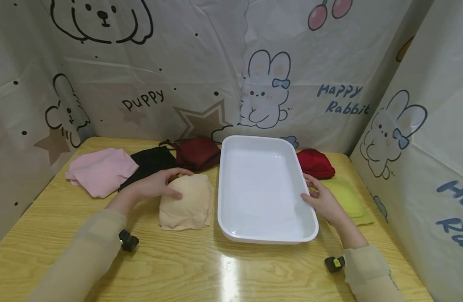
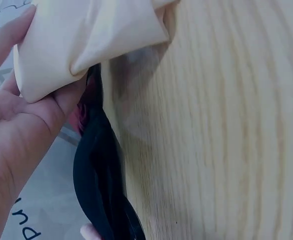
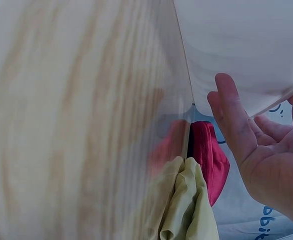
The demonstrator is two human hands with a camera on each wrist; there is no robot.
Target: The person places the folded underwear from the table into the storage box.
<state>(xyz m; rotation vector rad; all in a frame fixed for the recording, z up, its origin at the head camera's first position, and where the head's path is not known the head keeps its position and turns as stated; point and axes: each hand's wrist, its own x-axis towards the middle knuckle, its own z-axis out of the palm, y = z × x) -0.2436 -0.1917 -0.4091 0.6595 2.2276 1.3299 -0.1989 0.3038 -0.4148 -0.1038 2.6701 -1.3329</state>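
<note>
A folded beige cloth (image 1: 191, 203) lies left of the white tray (image 1: 261, 191) in the head view. My left hand (image 1: 153, 186) pinches its upper left side, thumb on top and fingers underneath. The left wrist view shows the cloth (image 2: 86, 45) with its near edge lifted off the wood between thumb and fingers. My right hand (image 1: 322, 199) holds the right rim of the tray. From the right wrist, the fingers (image 3: 231, 115) rest along the tray's outer wall (image 3: 236, 45).
Along the back left lie a pink cloth (image 1: 103, 170), a black cloth (image 1: 152, 161) and a dark red cloth (image 1: 197, 153) with a strap. Right of the tray are a bright red cloth (image 1: 316, 163) and a yellow cloth (image 1: 346, 199). Printed sheets (image 1: 201, 75) wall the wooden table (image 1: 171, 268).
</note>
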